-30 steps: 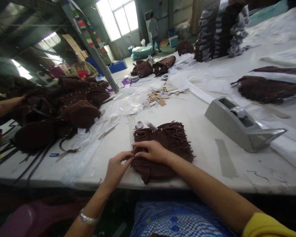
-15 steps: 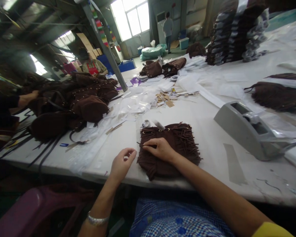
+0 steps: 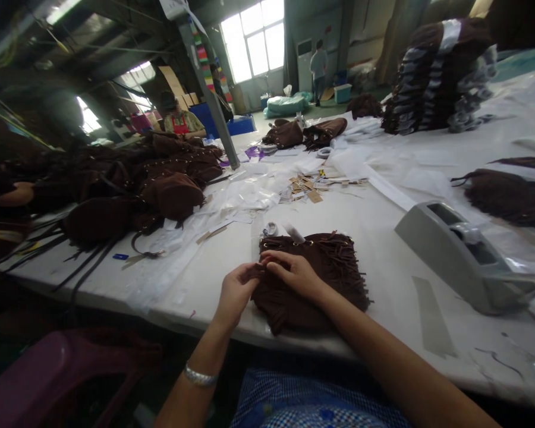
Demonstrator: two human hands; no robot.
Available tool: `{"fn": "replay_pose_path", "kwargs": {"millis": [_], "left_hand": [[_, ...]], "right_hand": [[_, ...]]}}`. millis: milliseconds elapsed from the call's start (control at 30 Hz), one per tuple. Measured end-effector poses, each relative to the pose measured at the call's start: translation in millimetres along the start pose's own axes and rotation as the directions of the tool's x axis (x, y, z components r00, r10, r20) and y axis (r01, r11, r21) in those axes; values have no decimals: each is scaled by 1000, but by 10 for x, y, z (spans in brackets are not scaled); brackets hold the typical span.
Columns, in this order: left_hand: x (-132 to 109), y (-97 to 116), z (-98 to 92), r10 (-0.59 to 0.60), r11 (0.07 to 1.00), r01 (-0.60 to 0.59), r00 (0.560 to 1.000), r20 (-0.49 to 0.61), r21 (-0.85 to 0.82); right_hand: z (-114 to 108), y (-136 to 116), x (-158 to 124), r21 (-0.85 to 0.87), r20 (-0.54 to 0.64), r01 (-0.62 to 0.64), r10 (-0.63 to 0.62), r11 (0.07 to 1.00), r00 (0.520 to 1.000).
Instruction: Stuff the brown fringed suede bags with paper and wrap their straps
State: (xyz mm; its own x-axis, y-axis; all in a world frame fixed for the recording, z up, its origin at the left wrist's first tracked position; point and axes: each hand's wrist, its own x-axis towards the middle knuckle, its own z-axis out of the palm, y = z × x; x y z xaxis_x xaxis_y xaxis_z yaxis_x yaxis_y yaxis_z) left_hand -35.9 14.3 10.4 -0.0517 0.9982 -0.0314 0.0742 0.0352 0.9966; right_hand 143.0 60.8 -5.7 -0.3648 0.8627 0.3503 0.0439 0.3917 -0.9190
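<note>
A brown fringed suede bag (image 3: 325,267) lies flat on the white table (image 3: 383,238) in front of me. My left hand (image 3: 237,291) pinches the bag's left edge with closed fingers. My right hand (image 3: 294,272) rests on the bag beside it, its fingertips pinched on the fringe at the same spot. A small white roll (image 3: 294,233) and a metal ring (image 3: 270,228) sit at the bag's far edge.
A grey tape dispenser (image 3: 463,252) stands to the right. A heap of brown bags (image 3: 129,184) fills the left of the table. Paper tags (image 3: 307,187) and plastic sheets lie further back. A stack of wrapped bags (image 3: 437,77) rises far right. Other people work at the left and back.
My left hand, off the bag and open half a second ago, has come back to its left edge and pinched it. The view has shifted slightly.
</note>
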Motion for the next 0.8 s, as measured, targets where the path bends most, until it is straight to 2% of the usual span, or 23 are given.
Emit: {"fn": "replay_pose_path", "kwargs": {"millis": [67, 133, 233, 367, 500, 667, 733, 800], "left_hand": [[-7, -30, 8, 18, 1000, -19, 999, -47, -7], [-17, -59, 15, 22, 1000, -24, 996, -85, -14], [-47, -100, 3, 9, 996, -19, 994, -110, -89], [-67, -114, -28, -36, 993, 30, 998, -53, -112], [8, -26, 41, -31, 999, 31, 999, -10, -29], [90, 52, 155, 15, 997, -18, 999, -35, -70], [80, 28, 138, 1, 996, -8, 997, -74, -86], [54, -9, 88, -15, 996, 4, 993, -118, -90]], "right_hand": [[8, 25, 10, -19, 53, -8, 9, 1000, 999], [2, 39, 19, -32, 39, -26, 27, 999, 999], [-22, 44, 29, 1, -84, -99, 99, 995, 992], [-24, 19, 27, 12, -211, -104, 104, 995, 972], [3, -39, 2, -22, -153, -33, 29, 999, 988], [-2, -94, -22, -26, -78, 10, -12, 1000, 997], [-17, -89, -20, -11, -98, -16, 15, 1000, 995], [-29, -74, -12, 19, -173, -68, 70, 998, 982]]}}
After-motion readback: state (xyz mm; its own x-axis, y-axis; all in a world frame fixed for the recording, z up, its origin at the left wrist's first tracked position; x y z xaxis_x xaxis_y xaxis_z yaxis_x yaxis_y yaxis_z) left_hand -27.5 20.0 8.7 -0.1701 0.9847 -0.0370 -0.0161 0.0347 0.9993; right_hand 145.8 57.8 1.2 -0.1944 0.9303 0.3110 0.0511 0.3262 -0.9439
